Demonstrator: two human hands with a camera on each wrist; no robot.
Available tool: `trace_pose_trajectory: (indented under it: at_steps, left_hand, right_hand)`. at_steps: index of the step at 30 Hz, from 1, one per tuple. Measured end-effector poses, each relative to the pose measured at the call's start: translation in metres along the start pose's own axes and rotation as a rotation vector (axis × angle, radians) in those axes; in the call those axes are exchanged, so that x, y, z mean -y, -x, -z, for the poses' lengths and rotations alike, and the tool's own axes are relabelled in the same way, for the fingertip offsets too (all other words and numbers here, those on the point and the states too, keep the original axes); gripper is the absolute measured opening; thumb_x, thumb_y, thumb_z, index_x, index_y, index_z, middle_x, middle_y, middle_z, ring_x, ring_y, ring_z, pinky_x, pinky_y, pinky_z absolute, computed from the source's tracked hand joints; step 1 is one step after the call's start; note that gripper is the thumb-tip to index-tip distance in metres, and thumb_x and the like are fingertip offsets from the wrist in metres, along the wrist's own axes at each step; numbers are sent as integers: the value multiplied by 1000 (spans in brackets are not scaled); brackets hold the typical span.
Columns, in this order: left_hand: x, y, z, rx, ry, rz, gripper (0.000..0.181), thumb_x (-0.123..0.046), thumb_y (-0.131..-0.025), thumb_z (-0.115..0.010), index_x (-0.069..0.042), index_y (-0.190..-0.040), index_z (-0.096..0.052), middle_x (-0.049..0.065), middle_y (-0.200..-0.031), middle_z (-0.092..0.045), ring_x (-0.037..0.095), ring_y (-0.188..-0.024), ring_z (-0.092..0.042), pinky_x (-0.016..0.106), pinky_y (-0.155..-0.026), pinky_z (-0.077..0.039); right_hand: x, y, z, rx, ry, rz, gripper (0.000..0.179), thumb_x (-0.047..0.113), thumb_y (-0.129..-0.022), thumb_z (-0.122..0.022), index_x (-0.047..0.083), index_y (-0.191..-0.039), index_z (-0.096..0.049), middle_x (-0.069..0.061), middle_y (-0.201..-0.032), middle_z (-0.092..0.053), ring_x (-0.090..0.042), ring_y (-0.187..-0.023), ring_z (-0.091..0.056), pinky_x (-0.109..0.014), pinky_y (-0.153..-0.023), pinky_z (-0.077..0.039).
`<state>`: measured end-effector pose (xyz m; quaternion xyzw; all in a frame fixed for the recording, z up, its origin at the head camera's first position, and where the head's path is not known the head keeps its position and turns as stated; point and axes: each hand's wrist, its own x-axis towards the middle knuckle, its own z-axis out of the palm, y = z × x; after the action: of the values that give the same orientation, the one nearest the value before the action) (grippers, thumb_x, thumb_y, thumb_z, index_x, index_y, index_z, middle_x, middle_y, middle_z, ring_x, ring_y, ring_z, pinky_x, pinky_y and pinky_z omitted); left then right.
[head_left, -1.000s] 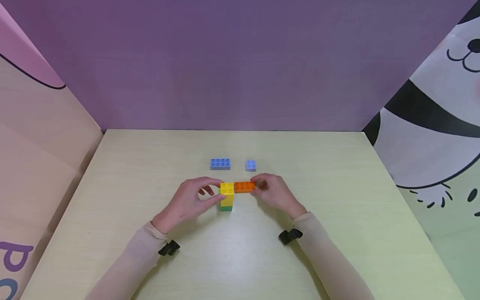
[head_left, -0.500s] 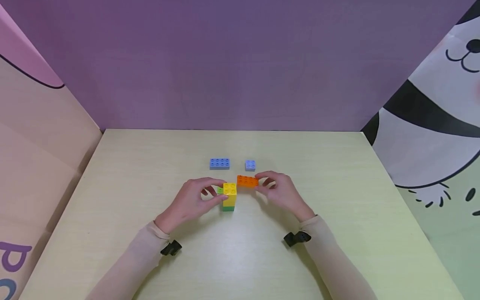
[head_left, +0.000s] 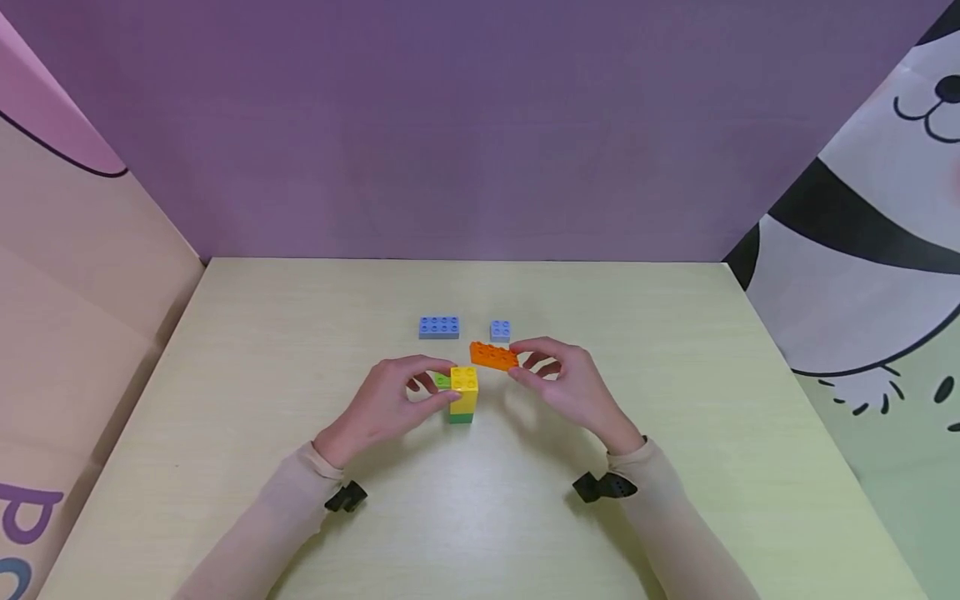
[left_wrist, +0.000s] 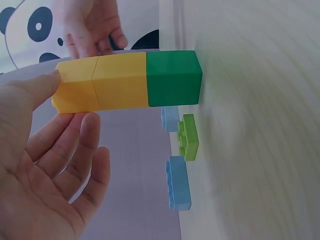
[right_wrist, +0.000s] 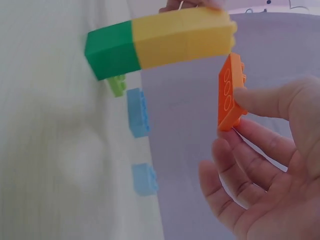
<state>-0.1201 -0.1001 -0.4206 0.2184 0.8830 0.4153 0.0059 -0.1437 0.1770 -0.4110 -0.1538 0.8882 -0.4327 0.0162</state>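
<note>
A tower of two yellow bricks (head_left: 463, 392) on a green brick (left_wrist: 174, 78) stands upright on the table. My left hand (head_left: 393, 400) holds the topmost yellow brick between thumb and fingers. My right hand (head_left: 566, 383) pinches an orange brick (head_left: 492, 356) by its right end, studs up. That orange brick hangs in the air, slightly tilted, close to the tower's top but apart from it in the right wrist view. A light green brick (left_wrist: 188, 137) lies on the table behind the tower, partly hidden by the left hand in the head view.
Farther back on the table (head_left: 300, 308) lie a longer blue brick (head_left: 438, 327) and a small blue brick (head_left: 500, 331). A purple wall (head_left: 465, 133) rises behind the table, with printed panels at both sides.
The orange brick, in my right hand, has moved up and back and become tilted. My left hand and the tower have shifted slightly right, and more of the light green brick shows.
</note>
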Motion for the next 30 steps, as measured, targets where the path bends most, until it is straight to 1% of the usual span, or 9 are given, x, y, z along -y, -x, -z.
trace_pose_trajectory:
  at_steps: [7, 13, 15, 18, 22, 26, 30]
  left_hand:
    - [-2, 0, -1, 3, 17, -5, 35, -33, -88, -76, -20, -120, -71, -1, -114, -74, 4, -81, -64, 28, -79, -55]
    - [-2, -1, -2, -5, 18, -18, 34, -33, -87, -77, -20, -118, -72, -6, -112, -73, 2, -80, -64, 26, -78, -55]
    - [-2, -1, -2, -6, 17, -20, 34, -33, -87, -77, -20, -118, -72, -6, -111, -73, 3, -80, -64, 26, -77, -55]
    - [-1, -1, -2, -5, 19, -25, 33, -33, -87, -77, -19, -116, -71, -4, -107, -74, 4, -80, -63, 26, -77, -55]
    - [-1, -1, -2, -12, 17, -36, 29, -33, -87, -77, -20, -112, -72, -7, -102, -74, 5, -79, -63, 25, -76, -55]
    - [0, -1, -2, -14, 19, -38, 26, -34, -86, -77, -21, -108, -71, -11, -99, -72, 5, -80, -63, 25, -75, -55]
    - [2, -2, -3, -8, 41, -22, 27, -35, -86, -78, -21, -108, -71, -12, -97, -71, 6, -80, -61, 25, -75, -55]
  right_hand:
    - [14, 4, 1, 5, -56, 64, 29, 23, -88, -77, 22, -116, -71, 5, -111, -71, -17, -94, -66, -28, -79, -58]
    - [22, 7, -2, 29, -127, 116, 29, 24, -87, -78, 20, -115, -72, 3, -113, -72, -20, -95, -67, -27, -82, -58]
    - [25, 7, -4, 37, -145, 131, 29, 22, -86, -78, 19, -114, -72, 2, -113, -72, -19, -97, -68, -30, -84, -58]
    - [29, 7, -8, 50, -173, 150, 29, 17, -85, -79, 17, -114, -72, 1, -113, -72, -19, -100, -67, -38, -87, -58]
    - [34, 7, -13, 68, -206, 154, 30, 8, -84, -78, 12, -114, -72, -2, -113, -72, -19, -105, -66, -46, -90, -57]
    - [36, 6, -19, 74, -210, 157, 30, 5, -84, -78, 10, -113, -72, -4, -113, -71, -20, -107, -66, -45, -92, -57]
    - [37, 5, -21, 69, -185, 180, 29, 8, -84, -78, 13, -112, -73, -1, -112, -71, -16, -107, -66, -38, -91, -57]
